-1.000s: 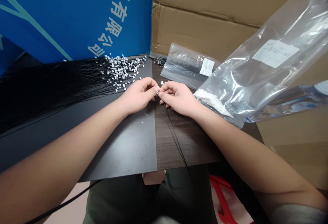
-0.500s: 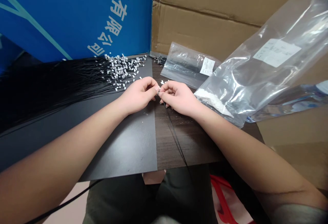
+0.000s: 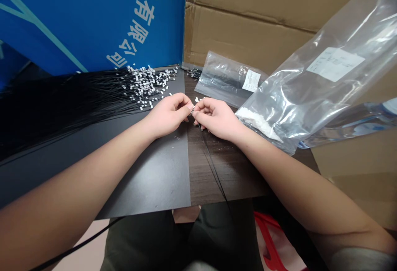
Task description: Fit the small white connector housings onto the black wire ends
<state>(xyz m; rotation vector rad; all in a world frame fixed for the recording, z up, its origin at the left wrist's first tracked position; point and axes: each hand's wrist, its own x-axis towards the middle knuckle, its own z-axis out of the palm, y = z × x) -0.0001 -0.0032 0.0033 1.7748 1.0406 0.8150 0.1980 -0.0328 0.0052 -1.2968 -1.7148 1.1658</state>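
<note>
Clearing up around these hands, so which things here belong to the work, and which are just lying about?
Seems part of the work:
left hand, right hand, thin black wire, fanned black wires, small white pieces, clear bag of white pieces

Seems just lying about:
bag of black wires, cardboard box, blue printed board, red-handled bag

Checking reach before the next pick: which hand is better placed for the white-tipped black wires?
Left, probably: the left hand sits nearer the white wire tips, while the right hand lies farther off, beside the clear plastic bag; both pinch a small part.
</note>
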